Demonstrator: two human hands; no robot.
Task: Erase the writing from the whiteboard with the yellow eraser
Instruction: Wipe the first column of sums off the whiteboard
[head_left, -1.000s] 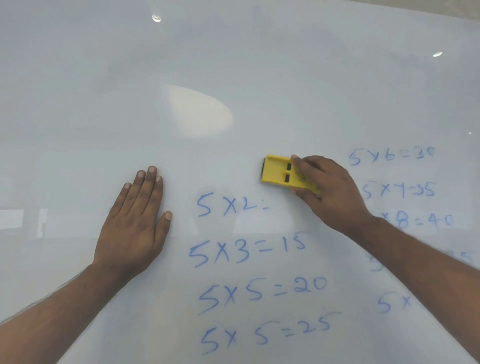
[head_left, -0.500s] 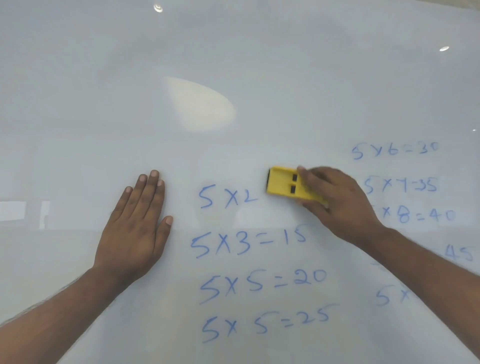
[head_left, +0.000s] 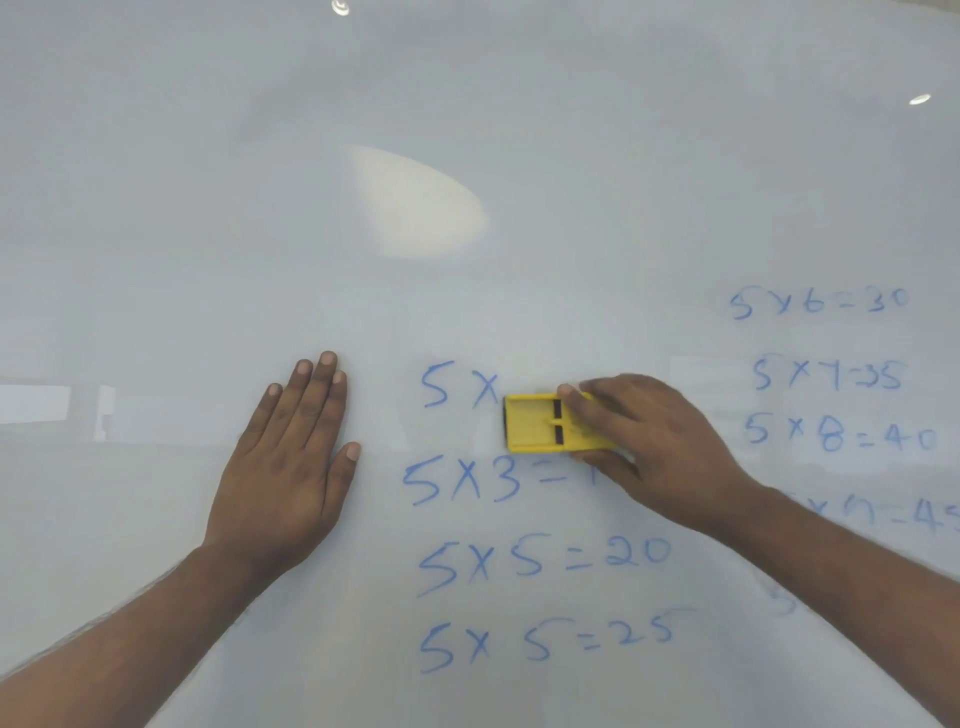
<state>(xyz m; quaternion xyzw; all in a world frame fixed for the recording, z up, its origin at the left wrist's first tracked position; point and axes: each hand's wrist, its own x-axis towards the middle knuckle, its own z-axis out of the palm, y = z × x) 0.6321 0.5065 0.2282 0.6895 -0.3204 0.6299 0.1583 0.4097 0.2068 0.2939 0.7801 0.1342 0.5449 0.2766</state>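
Observation:
The whiteboard (head_left: 467, 130) fills the view, with blue multiplication lines written in two columns. My right hand (head_left: 654, 441) grips the yellow eraser (head_left: 530, 422) and presses it flat on the board just right of the "5 x" (head_left: 457, 385) of the top left line. Below the eraser run "5x3=" (head_left: 483, 480), "5x5=20" (head_left: 540, 561) and "5x5=25" (head_left: 540, 642). The right column starts with "5x6=30" (head_left: 818, 303); its lower lines are partly hidden by my right forearm. My left hand (head_left: 291, 462) lies flat on the board, fingers spread, left of the writing.
A bright oval reflection (head_left: 415, 202) glares on the board above the writing. Small light reflections show at the top (head_left: 340, 7) and upper right (head_left: 919, 98). The board's upper and left areas carry no writing.
My right hand has slid the eraser down and to the left. The "2" and the equals mark after "5 x" are gone, and the end of the "5x3=15" line is now covered.

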